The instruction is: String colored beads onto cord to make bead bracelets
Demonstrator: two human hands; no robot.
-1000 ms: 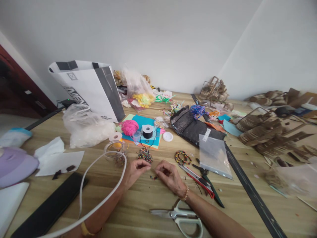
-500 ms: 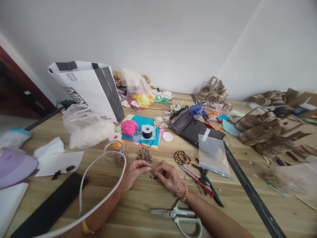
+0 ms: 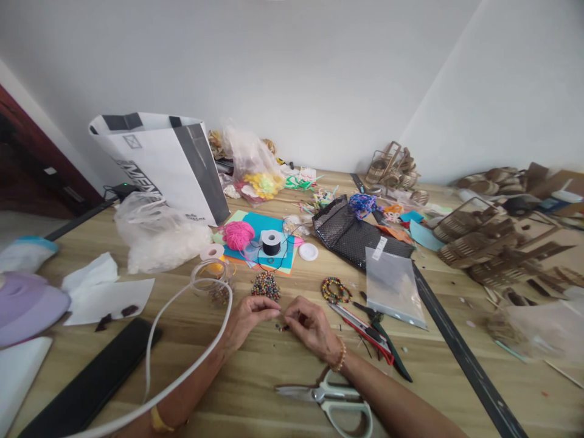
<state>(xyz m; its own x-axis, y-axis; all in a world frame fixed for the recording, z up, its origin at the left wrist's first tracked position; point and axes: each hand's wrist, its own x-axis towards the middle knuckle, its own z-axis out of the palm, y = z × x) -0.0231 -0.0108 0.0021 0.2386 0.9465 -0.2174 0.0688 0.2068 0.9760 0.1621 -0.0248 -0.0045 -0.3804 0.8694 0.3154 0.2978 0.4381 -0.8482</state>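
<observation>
My left hand [image 3: 253, 312] is closed in a pinch, thumb against forefinger. Whatever lies between its fingertips is too small to make out. Opposite it, a small gap away, my right hand [image 3: 308, 322] has its fingers pinched on a short string of beads [image 3: 281, 328], whose dark and coloured beads show below the fingertips. Just beyond my left hand lies a heap of multicoloured beads [image 3: 265, 286]. A coiled beaded bracelet [image 3: 335, 290] rests past my right hand. Beneath my right forearm lie scissors [image 3: 319, 393] with pale handles.
A red utility knife [image 3: 365, 331] and dark green pliers [image 3: 390, 347] lie right of my hands. Behind the beads stands a spool of black cord [image 3: 272, 243] beside pink yarn [image 3: 238, 235]. A white cable [image 3: 191, 371] loops over my left forearm. Small baskets [image 3: 483, 243] crowd the right.
My left fingertips have shifted very slightly toward the right hand. My right hand keeps almost the same place and pinch.
</observation>
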